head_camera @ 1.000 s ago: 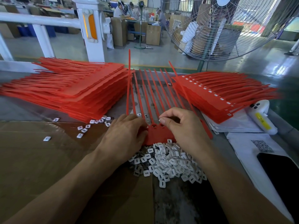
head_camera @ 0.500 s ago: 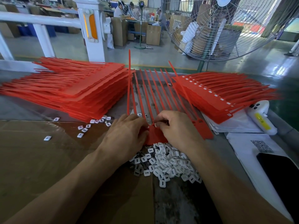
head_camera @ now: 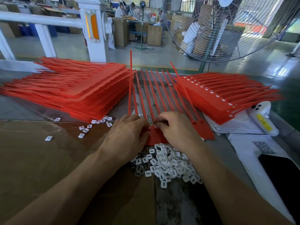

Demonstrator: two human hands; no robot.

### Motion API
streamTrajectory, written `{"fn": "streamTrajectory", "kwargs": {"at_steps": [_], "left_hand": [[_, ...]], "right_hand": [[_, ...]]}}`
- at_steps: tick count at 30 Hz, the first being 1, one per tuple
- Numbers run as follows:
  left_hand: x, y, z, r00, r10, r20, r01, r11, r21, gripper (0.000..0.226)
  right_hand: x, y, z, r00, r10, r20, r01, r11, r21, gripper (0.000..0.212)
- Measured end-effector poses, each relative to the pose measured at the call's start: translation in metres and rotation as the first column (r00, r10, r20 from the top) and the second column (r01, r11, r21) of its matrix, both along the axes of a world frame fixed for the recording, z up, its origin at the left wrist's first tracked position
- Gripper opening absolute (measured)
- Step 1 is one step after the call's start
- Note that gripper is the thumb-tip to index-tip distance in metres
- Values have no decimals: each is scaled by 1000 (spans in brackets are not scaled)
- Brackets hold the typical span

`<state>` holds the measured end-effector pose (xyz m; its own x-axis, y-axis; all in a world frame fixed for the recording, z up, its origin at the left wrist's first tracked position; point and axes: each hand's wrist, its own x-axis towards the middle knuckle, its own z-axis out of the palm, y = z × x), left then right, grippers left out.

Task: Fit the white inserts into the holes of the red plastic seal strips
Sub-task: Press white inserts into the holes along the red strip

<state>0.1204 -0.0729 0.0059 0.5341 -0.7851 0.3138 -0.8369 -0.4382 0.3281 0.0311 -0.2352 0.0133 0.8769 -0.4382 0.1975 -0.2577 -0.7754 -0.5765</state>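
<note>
Two bare hands meet over the flat head end of a red seal strip sheet [head_camera: 155, 135] lying on the bench just past the insert pile. Left hand [head_camera: 128, 135] lies palm-down on the sheet's left part, fingers bent over it with the tips on the hole row; whether it grips or only presses, can't tell. Right hand [head_camera: 175, 127] has fingers curled, thumb and forefinger pinched together at the hole row near the sheet's middle; anything between them is too small to make out. The sheet's thin red tails fan away from the hands toward the far edge, one tail at left sticking up steeply. White inserts [head_camera: 167, 163] heaped loose just below both wrists, touching the sheet's near edge. A few stray inserts [head_camera: 86, 127] scattered left, beside a tall stack of red sheets [head_camera: 73, 91]. Second red stack [head_camera: 219, 98] at right, white dots showing along its head row, resting on white papers [head_camera: 240, 124]. White handheld device with yellow label [head_camera: 263, 120] just right of that stack. Paper with QR code [head_camera: 263, 147] and a dark phone [head_camera: 282, 174] near the right edge. Brown cardboard [head_camera: 40, 159] under the left forearm. Big wire-guard floor fan [head_camera: 227, 28] behind the bench.
</note>
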Motion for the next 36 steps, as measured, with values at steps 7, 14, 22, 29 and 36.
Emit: {"fn": "streamTrajectory", "kwargs": {"at_steps": [7, 14, 22, 29, 36], "left_hand": [[1, 0, 1, 1000, -1, -4, 1, 1000, 4, 28], [2, 0, 0, 1000, -2, -10, 2, 1000, 8, 28], [3, 0, 1, 1000, -4, -14, 4, 1000, 10, 29], [2, 1, 2, 1000, -9, -19, 9, 1000, 6, 28], [2, 1, 3, 1000, -13, -27, 13, 1000, 6, 29]], "right_hand": [[0, 0, 1, 1000, 6, -29, -7, 998, -57, 18], [-11, -1, 5, 1000, 3, -9, -3, 999, -50, 22], [-11, 7, 12, 989, 56, -136, -92, 958, -273, 32], [-13, 13, 16, 978, 39, -203, -114, 923, -368, 33], [-11, 6, 15, 976, 61, -211, -123, 949, -292, 35]]}}
